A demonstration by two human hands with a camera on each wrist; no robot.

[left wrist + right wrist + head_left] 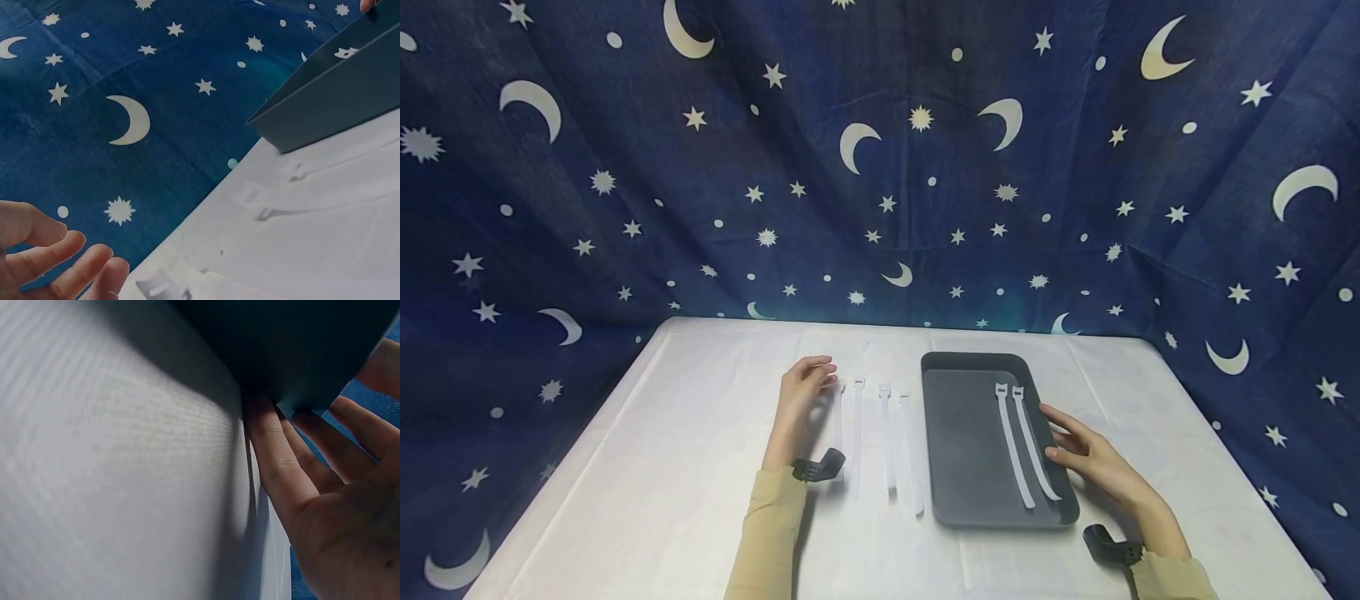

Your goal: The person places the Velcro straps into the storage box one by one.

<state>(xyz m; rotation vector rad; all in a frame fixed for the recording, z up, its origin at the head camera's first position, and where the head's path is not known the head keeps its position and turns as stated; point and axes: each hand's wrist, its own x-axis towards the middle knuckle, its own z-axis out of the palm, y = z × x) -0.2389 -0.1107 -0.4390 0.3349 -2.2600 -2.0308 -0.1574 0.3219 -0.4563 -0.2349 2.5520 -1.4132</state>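
My left hand (805, 392), its fingers loosely bent, hovers by the head of the leftmost white cable tie (838, 417). In the left wrist view its fingers (87, 269) have nothing between them. Several white cable ties, among them this one (887, 442), lie side by side on the table, heads pointing away. Inside the dark grey tray (962, 450), two more cable ties (1015, 446) rest near the right wall. My right hand (1105, 467) holds the tray's right side, thumb at the rim and other fingers against the outer wall (275, 450).
A white cloth covers the table (647, 467). Behind it hangs a dark blue curtain (820, 225) with moons and stars. Black wrist bands (1112, 546) are on both forearms.
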